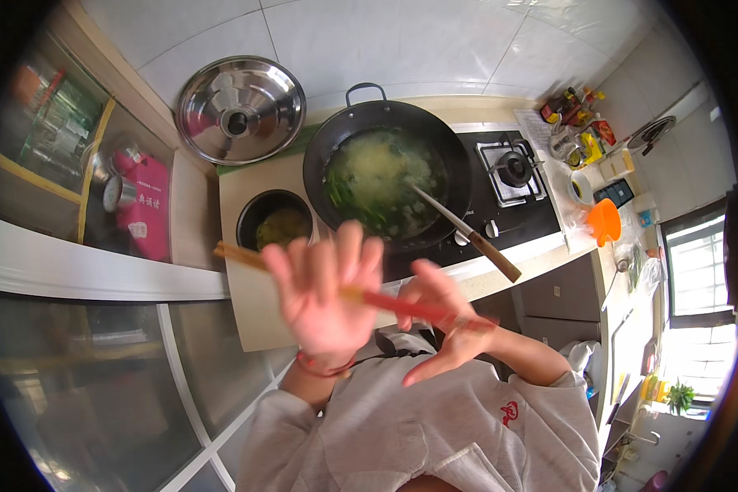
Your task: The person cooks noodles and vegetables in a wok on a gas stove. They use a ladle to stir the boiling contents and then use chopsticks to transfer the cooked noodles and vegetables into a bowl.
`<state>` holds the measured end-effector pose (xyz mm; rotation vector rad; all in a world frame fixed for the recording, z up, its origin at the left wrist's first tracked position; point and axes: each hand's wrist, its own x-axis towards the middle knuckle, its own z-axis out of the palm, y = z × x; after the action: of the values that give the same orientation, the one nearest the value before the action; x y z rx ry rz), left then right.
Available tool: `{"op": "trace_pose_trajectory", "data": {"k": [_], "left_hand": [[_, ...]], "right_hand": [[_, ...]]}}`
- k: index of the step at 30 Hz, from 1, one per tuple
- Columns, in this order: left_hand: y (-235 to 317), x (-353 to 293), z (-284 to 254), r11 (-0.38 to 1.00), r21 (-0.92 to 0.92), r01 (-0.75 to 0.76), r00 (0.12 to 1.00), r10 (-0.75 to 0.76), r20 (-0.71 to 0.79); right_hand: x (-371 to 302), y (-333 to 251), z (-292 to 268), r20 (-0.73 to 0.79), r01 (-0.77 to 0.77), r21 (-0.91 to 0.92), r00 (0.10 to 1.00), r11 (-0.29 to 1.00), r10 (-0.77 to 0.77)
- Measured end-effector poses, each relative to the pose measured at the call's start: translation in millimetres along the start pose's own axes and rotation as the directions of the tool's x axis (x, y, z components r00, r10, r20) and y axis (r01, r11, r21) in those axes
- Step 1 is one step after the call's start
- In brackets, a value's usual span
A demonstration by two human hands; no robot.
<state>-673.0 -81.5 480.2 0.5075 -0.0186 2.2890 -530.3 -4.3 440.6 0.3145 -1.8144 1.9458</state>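
Observation:
My left hand (326, 291), with a red cord at its wrist, is raised in front of the counter. A pair of chopsticks (403, 307), wooden at one end and red at the other, passes slantwise through it, held by the thumb. My right hand (455, 328) is beside it with thumb and fingers spread, the red ends crossing over its palm. Both hands are blurred. Beyond them sits a black wok (313, 176) of cloudy broth with green leaves (348, 199). A ladle or spatula with a wooden handle (498, 258) leans in the wok.
Left of the wok stands a dark pot (246, 221) with yellowish liquid. A steel lid (266, 90) leans against the tiled wall. Right of the wok is a bare burner (515, 168). Farther right are bottles (562, 107), an orange container (604, 221) and a phone (615, 192).

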Motion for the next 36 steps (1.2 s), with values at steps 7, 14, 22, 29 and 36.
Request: {"op": "trace_pose_trajectory", "data": {"k": [7,14,22,29,36], "left_hand": [[-50,-20,-24,0.923,0.284,0.259,0.910,-0.135,-0.392],[-62,-146,-137,0.140,0.907,0.397,0.917,-0.111,-0.384],[-101,-148,-143,0.372,0.302,0.878,0.478,-0.642,-0.599],[-117,-145,-140,0.511,0.171,0.842,0.506,-0.640,-0.578],[-120,-143,-140,0.535,0.179,0.826,0.528,-0.620,-0.580]], "right_hand": [[66,-28,-51,-0.508,0.102,-0.318,0.821,0.943,-0.260],[54,-55,-152,-0.479,-0.494,-0.750,0.864,0.439,0.156],[-61,-5,-155,-0.394,-0.856,-0.517,0.227,-0.011,0.891],[53,-94,-172,-0.512,-0.573,-0.800,0.492,-0.181,0.705],[140,-137,-148,-0.239,0.056,-0.862,0.831,-0.504,0.502]]}}
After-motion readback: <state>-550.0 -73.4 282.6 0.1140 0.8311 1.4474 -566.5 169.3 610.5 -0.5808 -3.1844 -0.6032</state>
